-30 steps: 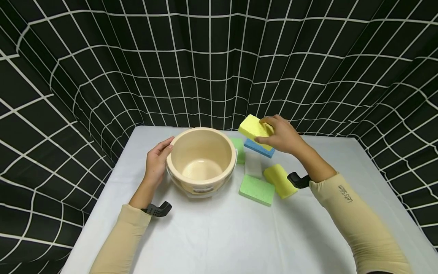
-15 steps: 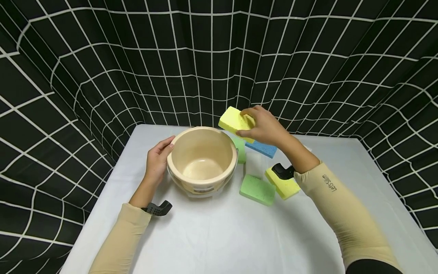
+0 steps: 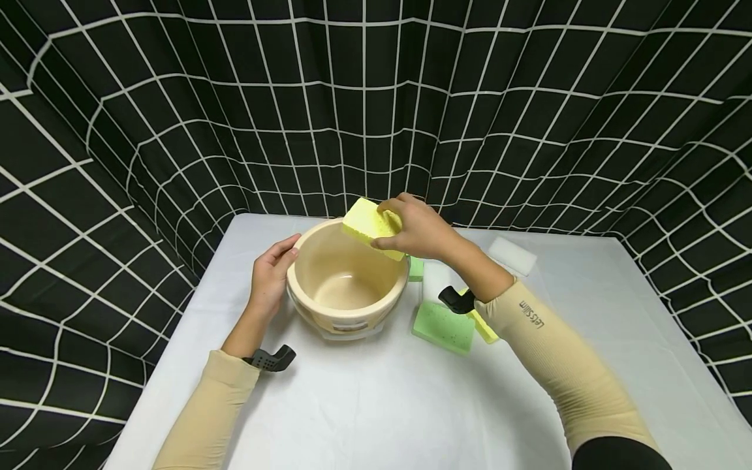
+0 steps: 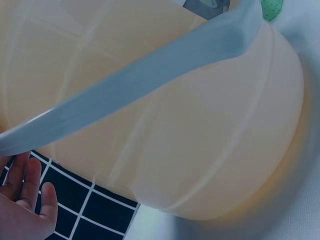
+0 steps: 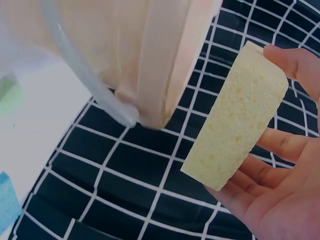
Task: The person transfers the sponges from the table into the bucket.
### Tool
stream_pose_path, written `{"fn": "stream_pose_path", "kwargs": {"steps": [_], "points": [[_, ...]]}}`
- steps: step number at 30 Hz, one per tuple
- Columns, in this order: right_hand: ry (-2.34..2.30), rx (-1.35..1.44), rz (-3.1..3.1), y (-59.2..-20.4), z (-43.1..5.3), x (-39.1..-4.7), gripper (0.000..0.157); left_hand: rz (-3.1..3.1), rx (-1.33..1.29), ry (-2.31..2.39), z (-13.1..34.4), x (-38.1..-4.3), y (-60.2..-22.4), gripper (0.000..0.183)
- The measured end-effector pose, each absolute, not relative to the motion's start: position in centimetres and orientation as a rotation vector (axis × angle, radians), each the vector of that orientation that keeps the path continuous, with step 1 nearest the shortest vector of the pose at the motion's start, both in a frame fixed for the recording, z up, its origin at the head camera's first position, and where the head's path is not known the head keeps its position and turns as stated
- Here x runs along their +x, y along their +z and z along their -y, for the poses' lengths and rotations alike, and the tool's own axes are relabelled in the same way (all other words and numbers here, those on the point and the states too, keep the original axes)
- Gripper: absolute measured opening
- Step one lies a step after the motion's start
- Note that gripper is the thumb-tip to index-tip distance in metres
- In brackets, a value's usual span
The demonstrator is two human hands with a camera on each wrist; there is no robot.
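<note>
A yellow sponge (image 3: 371, 224) is in my right hand (image 3: 418, 226), pinched between thumb and fingers and tilted above the right back part of a cream bucket. In the right wrist view, the sponge (image 5: 240, 115) appears beside the bucket's outer wall (image 5: 132, 45). The bucket (image 3: 302, 290) stands upright, its visible inside holding nothing. My left hand (image 3: 269, 274) is at its left rim, thumb and fingertips right at the edge and fingers fairly straight. In the left wrist view, that hand (image 4: 27, 200) shows its fingers under the grey handle (image 4: 135, 82).
Right of the bucket lie a green sponge (image 3: 443, 328), a partly hidden yellow sponge (image 3: 485, 329), a white sponge (image 3: 436, 279) and another green one (image 3: 416, 269). A second white sponge (image 3: 512, 256) lies farther right. A blue sponge (image 5: 7, 202) shows in the right wrist view. Gridded black curtains surround the table.
My right hand has carried the yellow sponge leftward, from above the blue sponge to over the bucket. Its forearm now covers more of the sponges. My left hand and the bucket stay put.
</note>
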State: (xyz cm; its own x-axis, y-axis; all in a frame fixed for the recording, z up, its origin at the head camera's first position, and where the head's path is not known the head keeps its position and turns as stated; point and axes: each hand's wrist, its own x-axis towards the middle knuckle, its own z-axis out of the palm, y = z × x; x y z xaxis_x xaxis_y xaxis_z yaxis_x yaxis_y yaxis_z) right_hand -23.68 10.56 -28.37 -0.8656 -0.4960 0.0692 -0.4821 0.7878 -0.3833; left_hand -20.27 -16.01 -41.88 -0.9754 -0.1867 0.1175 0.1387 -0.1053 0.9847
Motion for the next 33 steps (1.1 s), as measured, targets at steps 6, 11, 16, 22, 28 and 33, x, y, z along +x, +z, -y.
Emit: {"fn": "stream_pose_path", "kwargs": {"steps": [6, 11, 16, 22, 28, 33], "points": [[-0.596, -0.835, -2.918, -29.2, -9.4, -23.5, 0.066, 1.941, 0.046, -2.183, 16.0, -20.3, -41.9, 0.035], [-0.581, -0.844, -2.89, -29.9, -8.5, -23.4, 0.066, 1.947, 0.054, -2.19, 15.9, -20.2, -41.9, 0.035], [-0.562, -0.858, -2.877, -30.4, -7.8, -23.4, 0.065, 1.944, 0.055, -2.191, 15.8, -20.3, -41.8, 0.035], [-0.541, -0.877, -2.855, -31.0, -6.9, -23.1, 0.063, 1.947, 0.069, -2.19, 15.8, -20.2, -41.9, 0.035], [-0.505, -0.904, -2.829, -31.6, -6.3, -22.8, 0.062, 1.939, 0.075, -2.19, 15.8, -20.2, -41.9, 0.035], [-0.479, -0.93, -2.83, -32.0, -5.7, -22.6, 0.062, 1.94, 0.082, -2.188, 15.9, -20.3, -41.9, 0.035]]}}
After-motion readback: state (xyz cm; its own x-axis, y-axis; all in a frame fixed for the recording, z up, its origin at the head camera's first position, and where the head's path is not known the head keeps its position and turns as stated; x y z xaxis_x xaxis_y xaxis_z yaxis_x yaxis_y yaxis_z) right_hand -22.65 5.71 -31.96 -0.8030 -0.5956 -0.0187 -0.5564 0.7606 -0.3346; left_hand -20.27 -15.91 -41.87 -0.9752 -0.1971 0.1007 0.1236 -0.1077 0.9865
